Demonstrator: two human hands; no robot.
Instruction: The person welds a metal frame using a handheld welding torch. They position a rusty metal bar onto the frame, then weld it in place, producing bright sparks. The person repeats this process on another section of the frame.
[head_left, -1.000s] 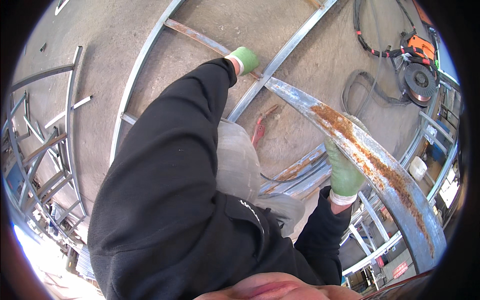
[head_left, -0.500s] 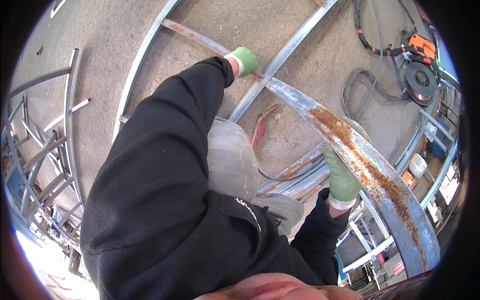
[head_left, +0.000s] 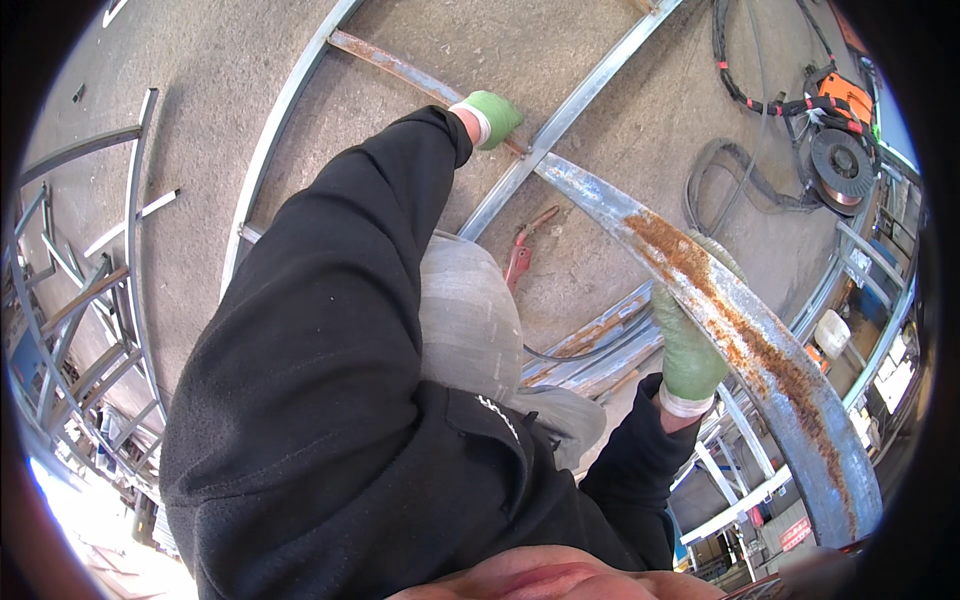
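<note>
My left hand (head_left: 492,120), in a green glove, is closed round a thin rusty crossbar (head_left: 395,68) of a metal frame, close to where it meets a long grey rail (head_left: 590,88). My right hand (head_left: 688,345), gloved the same way, grips a long flat-sided steel tube (head_left: 735,322) from below, its fingers partly hidden behind it. Brown rust streaks the tube's upper face. Its far end meets or overlaps the frame at the rail joint; its near end rises toward me at the lower right. On the floor between my hands lies a red welding torch (head_left: 518,256).
Several steel tubes (head_left: 590,350) lie beside my knee. At the right stand a wire spool (head_left: 841,165) and an orange machine (head_left: 846,98), with coiled black cable (head_left: 722,165) on the concrete. A stack of metal frames (head_left: 90,300) stands at the left.
The view has shifted very slightly. Both hands keep their grips, and the tube stays in almost the same place against the frame.
</note>
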